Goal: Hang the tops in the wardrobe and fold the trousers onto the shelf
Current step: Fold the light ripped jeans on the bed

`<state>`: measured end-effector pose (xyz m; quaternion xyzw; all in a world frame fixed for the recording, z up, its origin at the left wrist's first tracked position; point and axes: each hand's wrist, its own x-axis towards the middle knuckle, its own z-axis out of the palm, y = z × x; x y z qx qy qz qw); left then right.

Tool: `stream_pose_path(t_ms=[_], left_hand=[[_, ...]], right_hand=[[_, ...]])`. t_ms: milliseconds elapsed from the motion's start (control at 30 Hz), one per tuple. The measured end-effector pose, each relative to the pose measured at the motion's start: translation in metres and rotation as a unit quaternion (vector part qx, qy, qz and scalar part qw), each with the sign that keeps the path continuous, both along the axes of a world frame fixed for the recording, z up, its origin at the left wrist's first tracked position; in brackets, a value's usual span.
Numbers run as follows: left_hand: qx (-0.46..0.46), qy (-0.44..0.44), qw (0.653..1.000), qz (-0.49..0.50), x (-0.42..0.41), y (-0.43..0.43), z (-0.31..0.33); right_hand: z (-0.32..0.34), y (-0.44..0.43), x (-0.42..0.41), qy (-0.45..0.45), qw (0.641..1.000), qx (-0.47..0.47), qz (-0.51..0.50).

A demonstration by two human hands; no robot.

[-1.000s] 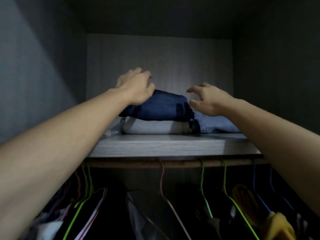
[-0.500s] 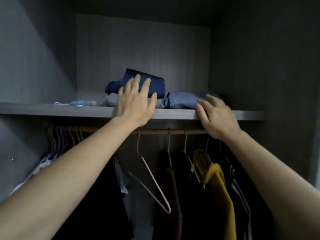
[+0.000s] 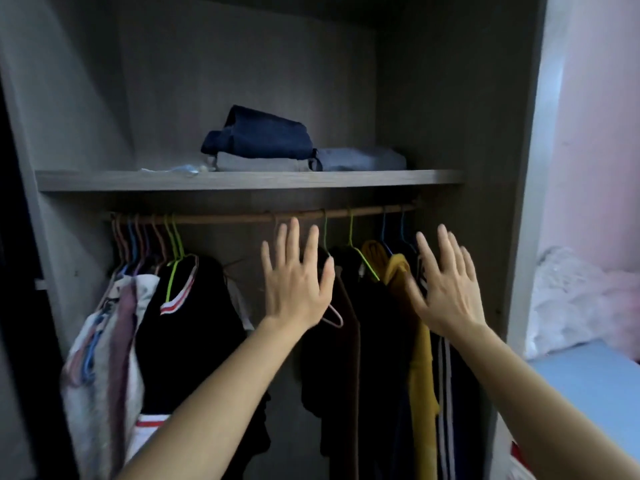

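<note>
Trousers are lying folded on the wardrobe shelf (image 3: pixel 104 180) in the head view: a navy pair (image 3: pixel 263 138) is sitting on top of a grey pair (image 3: pixel 256 163), and a light blue pair (image 3: pixel 360 159) is lying just beside them on the right, touching the stack. A small pale item (image 3: pixel 180 169), too blurred to tell, is lying on the shelf left of the stack.

Under the shelf, the rail (image 3: pixel 242 218) is carrying the tops on coloured hangers. At the left end a patterned white top (image 3: pixel 104 341) is hanging beside a black top with red and white trim (image 3: pixel 187 323) on a green hanger (image 3: pixel 173 258). Toward the right, a dark brown top (image 3: pixel 346 341), a mustard top (image 3: pixel 420 358) and a dark striped top (image 3: pixel 446 393) are hanging close together. A pink hanger (image 3: pixel 332 318) is showing bare behind the left hand.

The left hand (image 3: pixel 294 289) is reaching out below the rail with fingers straight and spread wide, holding nothing. The right hand (image 3: pixel 446 292) is doing the same in front of the mustard and striped tops, fingers fanned and empty. Whether either hand is touching the clothes cannot be told.

Right of the wardrobe, a white bundle (image 3: pixel 571 299) is lying on a blue surface (image 3: pixel 588 386) against a pink wall (image 3: pixel 595 133).
</note>
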<state>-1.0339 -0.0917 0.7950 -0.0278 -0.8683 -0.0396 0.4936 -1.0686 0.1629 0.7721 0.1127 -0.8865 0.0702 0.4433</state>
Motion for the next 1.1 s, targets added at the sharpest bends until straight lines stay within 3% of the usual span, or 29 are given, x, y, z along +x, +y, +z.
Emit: stream_pose_path(t_ms=[233,500,633,767,900,1100], left_hand=[[0.039,-0.057,0.991,-0.116,0.013,0.112,-0.053],[-0.007,-0.059,0.945,-0.322,0.072,0.388,-0.059],[-0.010,-0.084,0.902,-0.424,0.133,0.558,-0.081],[-0.044,-0.148,0.851,-0.502,0.210,0.701,-0.132],[-0.114,-0.173,0.797,-0.567,0.269,0.794,-0.173],[-0.146,-0.216,0.760,-0.595,0.285,0.914,-0.209]], right_hand=[[-0.058,0.122,0.086,-0.059,0.988,0.075,-0.122],[-0.075,0.361,0.256,-0.062,0.945,0.023,-0.321],[-0.113,0.487,0.368,-0.105,0.897,-0.016,-0.429],[-0.155,0.590,0.483,-0.159,0.822,-0.064,-0.542],[-0.181,0.657,0.570,-0.191,0.757,-0.118,-0.613],[-0.212,0.744,0.626,-0.205,0.686,-0.160,-0.680]])
